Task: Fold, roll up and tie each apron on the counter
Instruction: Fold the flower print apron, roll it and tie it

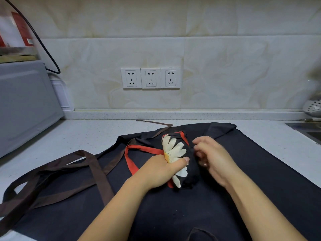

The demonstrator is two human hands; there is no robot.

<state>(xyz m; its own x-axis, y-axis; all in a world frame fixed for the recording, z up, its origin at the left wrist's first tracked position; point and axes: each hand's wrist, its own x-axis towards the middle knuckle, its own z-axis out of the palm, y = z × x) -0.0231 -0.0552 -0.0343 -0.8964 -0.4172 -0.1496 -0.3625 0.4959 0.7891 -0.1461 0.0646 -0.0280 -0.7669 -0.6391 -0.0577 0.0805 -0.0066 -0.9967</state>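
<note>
A rolled-up black apron with a white daisy print [175, 150] and red straps [132, 164] lies on top of a large dark apron [173, 214] spread flat over the counter. My left hand [161, 169] grips the roll from its left side, thumb across the daisy print. My right hand [212, 157] is at the roll's right side with fingers curled; it is motion-blurred and I cannot see whether it holds a strap. The dark apron's brown straps [73, 171] trail loose to the left.
A grey appliance [26, 105] stands at the left with a black cable [43, 47] behind it. Three wall sockets [150, 78] sit on the tiled wall. A sink edge [307, 129] and a perforated metal utensil [312, 106] are at the far right. Speckled white counter [83, 134] surrounds the aprons.
</note>
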